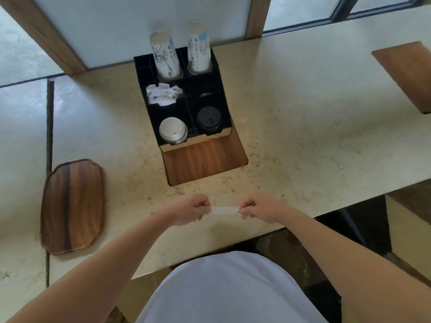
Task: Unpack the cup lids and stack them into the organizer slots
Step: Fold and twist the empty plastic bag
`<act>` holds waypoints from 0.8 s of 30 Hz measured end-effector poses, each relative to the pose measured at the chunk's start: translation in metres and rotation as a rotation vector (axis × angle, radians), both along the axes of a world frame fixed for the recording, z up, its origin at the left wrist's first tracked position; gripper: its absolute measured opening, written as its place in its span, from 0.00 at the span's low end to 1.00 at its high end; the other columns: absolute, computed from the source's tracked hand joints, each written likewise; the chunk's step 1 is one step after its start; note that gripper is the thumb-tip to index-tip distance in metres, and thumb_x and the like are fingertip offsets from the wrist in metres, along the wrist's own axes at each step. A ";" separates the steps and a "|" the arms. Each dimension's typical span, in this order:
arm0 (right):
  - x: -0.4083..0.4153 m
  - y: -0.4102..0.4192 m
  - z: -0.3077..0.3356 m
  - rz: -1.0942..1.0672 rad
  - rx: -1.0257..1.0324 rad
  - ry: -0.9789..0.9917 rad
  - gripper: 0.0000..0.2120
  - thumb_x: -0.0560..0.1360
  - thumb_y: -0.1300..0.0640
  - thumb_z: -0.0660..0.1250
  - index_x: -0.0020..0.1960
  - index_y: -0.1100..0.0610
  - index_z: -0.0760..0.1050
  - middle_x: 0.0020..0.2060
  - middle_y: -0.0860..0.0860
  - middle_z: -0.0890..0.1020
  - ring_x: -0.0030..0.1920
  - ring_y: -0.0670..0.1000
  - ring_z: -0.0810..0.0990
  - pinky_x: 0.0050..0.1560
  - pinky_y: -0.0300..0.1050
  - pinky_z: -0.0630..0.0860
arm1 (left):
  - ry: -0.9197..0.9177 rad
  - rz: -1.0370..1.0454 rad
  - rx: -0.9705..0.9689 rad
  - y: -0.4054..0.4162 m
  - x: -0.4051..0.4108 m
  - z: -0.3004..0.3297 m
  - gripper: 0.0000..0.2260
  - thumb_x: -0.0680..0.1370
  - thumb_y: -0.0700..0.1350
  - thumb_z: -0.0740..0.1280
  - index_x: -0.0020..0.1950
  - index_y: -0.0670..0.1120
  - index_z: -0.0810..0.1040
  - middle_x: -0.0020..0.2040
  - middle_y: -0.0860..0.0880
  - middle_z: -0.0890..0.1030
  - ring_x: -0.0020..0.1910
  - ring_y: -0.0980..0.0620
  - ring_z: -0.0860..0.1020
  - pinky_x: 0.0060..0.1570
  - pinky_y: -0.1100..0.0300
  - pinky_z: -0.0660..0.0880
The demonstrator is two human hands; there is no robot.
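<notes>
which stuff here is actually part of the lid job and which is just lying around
Part of the job:
left hand and right hand, pinching a clear wrapper
black organizer
white lids
black lids

Lying about:
paper cup stacks
crumpled napkins
wooden tray

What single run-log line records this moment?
left hand: pinching clear wrapper | right hand: pinching other end | white lids, black lids: stacked in organizer front slots

White lids (pixel 173 131), black lids (pixel 209 118) stacked in organizer (pixel 222 94) front slots.
</notes>
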State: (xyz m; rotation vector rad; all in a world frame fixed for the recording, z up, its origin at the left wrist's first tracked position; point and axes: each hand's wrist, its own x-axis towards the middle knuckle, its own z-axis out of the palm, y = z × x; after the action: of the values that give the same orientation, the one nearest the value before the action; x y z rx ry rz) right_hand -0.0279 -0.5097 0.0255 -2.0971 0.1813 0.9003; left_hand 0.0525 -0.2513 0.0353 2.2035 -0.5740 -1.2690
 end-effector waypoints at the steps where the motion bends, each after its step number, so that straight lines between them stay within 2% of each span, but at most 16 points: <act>1: -0.010 -0.007 0.001 -0.059 -0.010 -0.002 0.11 0.79 0.56 0.68 0.39 0.46 0.83 0.34 0.38 0.84 0.34 0.35 0.78 0.34 0.27 0.70 | 0.014 -0.002 -0.016 -0.009 0.000 -0.001 0.08 0.83 0.49 0.63 0.48 0.49 0.78 0.40 0.53 0.81 0.37 0.55 0.78 0.41 0.59 0.75; 3: -0.034 -0.021 0.000 -0.205 -0.031 -0.009 0.09 0.79 0.55 0.69 0.42 0.50 0.85 0.35 0.42 0.85 0.33 0.36 0.78 0.36 0.31 0.72 | 0.065 0.005 -0.043 -0.032 0.001 -0.004 0.08 0.83 0.49 0.62 0.48 0.48 0.78 0.41 0.52 0.81 0.38 0.54 0.77 0.41 0.60 0.75; 6: -0.067 -0.038 -0.002 -0.448 -0.009 -0.017 0.10 0.79 0.54 0.68 0.43 0.55 0.84 0.29 0.42 0.81 0.29 0.38 0.75 0.36 0.37 0.72 | 0.097 0.019 -0.097 -0.068 -0.001 -0.008 0.08 0.83 0.45 0.63 0.46 0.47 0.77 0.41 0.49 0.81 0.39 0.53 0.77 0.43 0.58 0.75; 11: -0.110 -0.069 -0.001 -0.973 0.203 -0.028 0.08 0.79 0.54 0.70 0.51 0.58 0.83 0.37 0.51 0.82 0.33 0.43 0.77 0.35 0.32 0.75 | 0.098 0.114 -0.162 -0.129 -0.016 -0.011 0.08 0.82 0.48 0.67 0.48 0.46 0.80 0.41 0.47 0.84 0.39 0.52 0.81 0.41 0.60 0.77; 13: -0.126 -0.093 0.006 -1.134 0.314 -0.071 0.10 0.79 0.56 0.70 0.53 0.63 0.83 0.39 0.54 0.82 0.34 0.45 0.76 0.34 0.32 0.75 | 0.096 0.160 -0.178 -0.163 -0.027 -0.009 0.08 0.80 0.50 0.69 0.49 0.46 0.82 0.40 0.49 0.85 0.39 0.52 0.82 0.41 0.61 0.77; 15: -0.143 -0.118 0.011 -1.187 0.355 -0.095 0.10 0.79 0.57 0.70 0.54 0.64 0.83 0.40 0.55 0.83 0.36 0.46 0.77 0.35 0.32 0.76 | 0.151 0.262 -0.205 -0.196 -0.038 -0.007 0.10 0.79 0.49 0.72 0.51 0.42 0.82 0.37 0.50 0.84 0.36 0.53 0.81 0.40 0.61 0.77; 17: -0.169 -0.148 0.014 -1.193 0.374 -0.091 0.09 0.80 0.57 0.69 0.54 0.60 0.84 0.38 0.51 0.84 0.36 0.44 0.78 0.35 0.32 0.76 | 0.218 0.331 -0.220 -0.234 -0.054 -0.005 0.10 0.79 0.46 0.72 0.51 0.39 0.82 0.36 0.49 0.83 0.36 0.53 0.80 0.41 0.61 0.77; 20: -0.204 -0.190 0.013 -1.191 0.408 -0.083 0.07 0.81 0.58 0.68 0.55 0.58 0.84 0.39 0.50 0.87 0.35 0.42 0.80 0.38 0.35 0.77 | 0.264 0.318 -0.228 -0.285 -0.076 -0.002 0.06 0.81 0.42 0.69 0.46 0.41 0.81 0.36 0.48 0.83 0.34 0.53 0.79 0.38 0.62 0.76; 22: -0.229 -0.211 0.011 -1.230 0.399 -0.074 0.07 0.81 0.58 0.67 0.56 0.57 0.83 0.42 0.51 0.87 0.38 0.44 0.81 0.41 0.36 0.77 | 0.240 0.291 -0.207 -0.316 -0.093 -0.002 0.06 0.82 0.40 0.67 0.46 0.41 0.80 0.35 0.48 0.82 0.32 0.54 0.78 0.37 0.62 0.76; 24: -0.248 -0.227 0.007 -1.315 0.399 -0.079 0.07 0.81 0.58 0.67 0.55 0.57 0.83 0.42 0.52 0.87 0.38 0.44 0.81 0.39 0.36 0.76 | 0.208 0.239 -0.189 -0.346 -0.109 -0.003 0.07 0.82 0.40 0.66 0.46 0.40 0.80 0.35 0.47 0.81 0.33 0.52 0.76 0.38 0.61 0.75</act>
State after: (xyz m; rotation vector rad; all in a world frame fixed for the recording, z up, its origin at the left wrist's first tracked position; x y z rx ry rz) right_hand -0.2758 -0.7366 0.0326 -1.2003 1.0739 0.0191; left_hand -0.0569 -0.5971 0.0327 1.8931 -0.3234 -1.2434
